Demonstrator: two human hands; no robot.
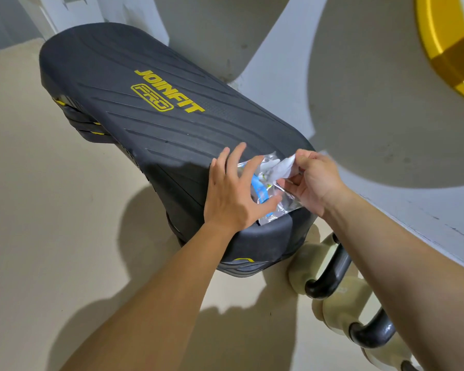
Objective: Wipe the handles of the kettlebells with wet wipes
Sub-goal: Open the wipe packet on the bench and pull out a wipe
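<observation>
Hands meet at the near end of the black step [145,103]: the left hand [231,191], fingers spread, presses on the foil pack [276,206], the right hand [316,180] pinches a white wipe [281,167] sticking out of it, and two cream kettlebells [302,277] with black handles [332,271] sit on the floor [38,210] beside the step.

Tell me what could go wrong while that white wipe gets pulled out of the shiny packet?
1. The shiny silver wipe packet lies at the end of the black ribbed step platform; a hard tug might slide it off, since the left hand only presses it.
2. The right hand pinches the crumpled white wet wipe by an edge, so it might tear.
</observation>
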